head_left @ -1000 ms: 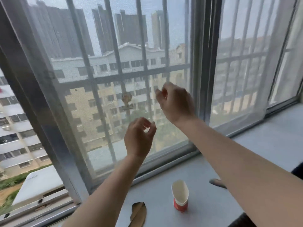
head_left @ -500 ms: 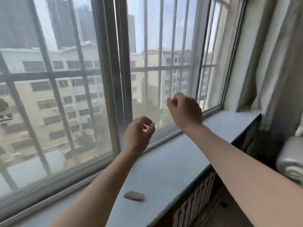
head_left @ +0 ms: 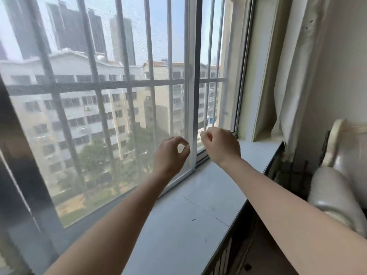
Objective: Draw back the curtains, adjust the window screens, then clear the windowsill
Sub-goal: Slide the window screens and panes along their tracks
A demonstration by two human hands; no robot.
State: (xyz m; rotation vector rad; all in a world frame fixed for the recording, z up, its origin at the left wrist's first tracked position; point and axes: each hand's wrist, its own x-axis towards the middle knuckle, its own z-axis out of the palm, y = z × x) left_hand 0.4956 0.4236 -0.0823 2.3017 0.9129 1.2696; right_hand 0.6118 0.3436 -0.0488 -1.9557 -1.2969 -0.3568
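The window screen (head_left: 119, 120) is a grey mesh panel, and its pale upright frame edge (head_left: 191, 100) stands near the window's right end. My left hand (head_left: 170, 155) hovers just left of that edge, thumb and forefinger curled into a ring with nothing in them. My right hand (head_left: 220, 147) is a loose fist just right of the edge, above the sill, also holding nothing. The grey windowsill (head_left: 198, 219) runs below both arms. A cream curtain (head_left: 288, 76) hangs bunched at the right wall.
Metal security bars (head_left: 151, 76) stand outside the glass. A dark window frame post (head_left: 21, 175) rises at the left. A white rounded object (head_left: 335, 187) sits at the right, beyond the sill's end. The sill's front edge (head_left: 236, 215) drops to the floor.
The view has swung right along the sill; the paper cup and other small items have left the view. Both hands keep their curled pose and now sit at the screen's right edge.
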